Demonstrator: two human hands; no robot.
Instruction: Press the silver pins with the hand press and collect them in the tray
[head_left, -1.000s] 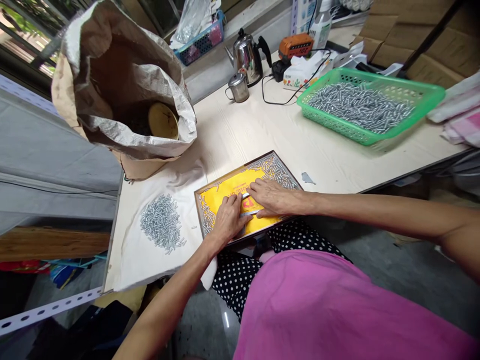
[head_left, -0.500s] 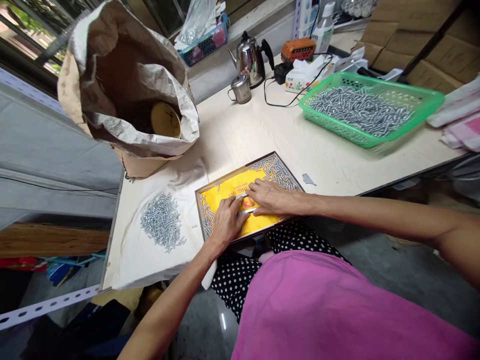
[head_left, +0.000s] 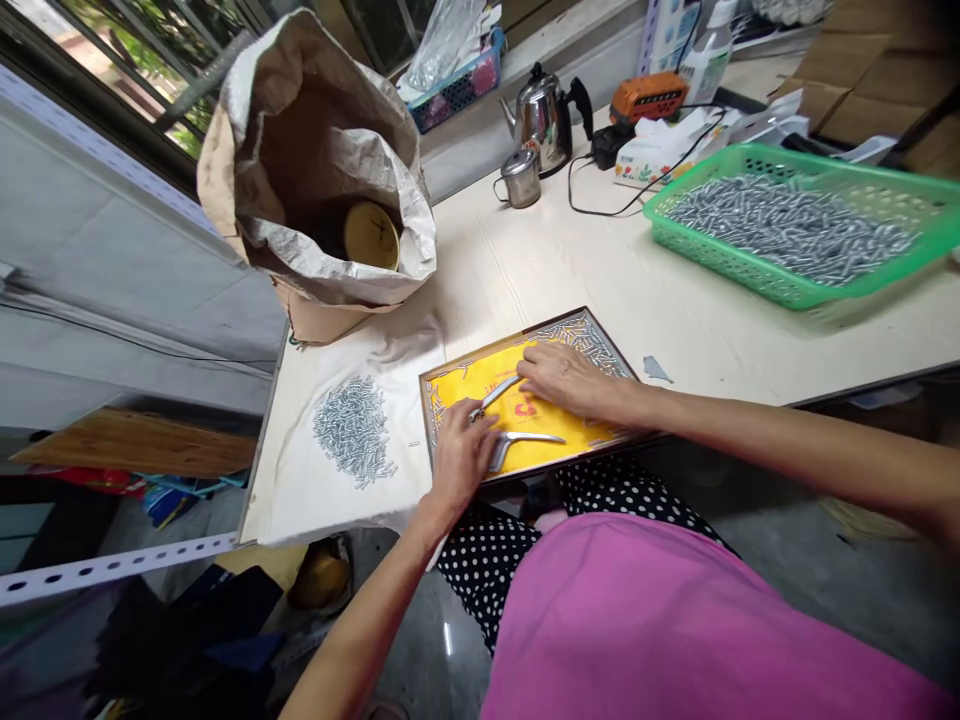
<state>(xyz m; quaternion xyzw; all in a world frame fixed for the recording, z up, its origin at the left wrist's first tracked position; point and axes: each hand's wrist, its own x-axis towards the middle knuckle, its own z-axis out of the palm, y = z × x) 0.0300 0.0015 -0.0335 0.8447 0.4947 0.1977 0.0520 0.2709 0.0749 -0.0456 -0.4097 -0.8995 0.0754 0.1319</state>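
Both hands are over a shallow tray (head_left: 480, 352) with a yellow printed bottom, resting at the table's front edge. My left hand (head_left: 459, 455) has its fingers closed around the near end of a slim silver metal bar (head_left: 499, 397). At that bar's far end, the bent fingers of my right hand (head_left: 566, 380) pinch it. A second piece, a silver metal handle with a bent end (head_left: 532, 437), lies on the yellow bottom beside my left thumb. Small silver metal pins (head_left: 589, 338) crowd the tray's far right corner, and more lie along its left edge.
Left of the tray, a heap of similar pins (head_left: 352, 430) sits on white cloth. Behind stands an open paper sack (head_left: 330, 290) with a round yellowish thing inside. A green basket (head_left: 750, 285) of pins, a metal kettle (head_left: 544, 120) and a lidded cup (head_left: 520, 180) are farther back.
Two silver pieces held close together between my hands are now apart: one slants up between both hands, the other lies lower on the tray. The view has shifted left.
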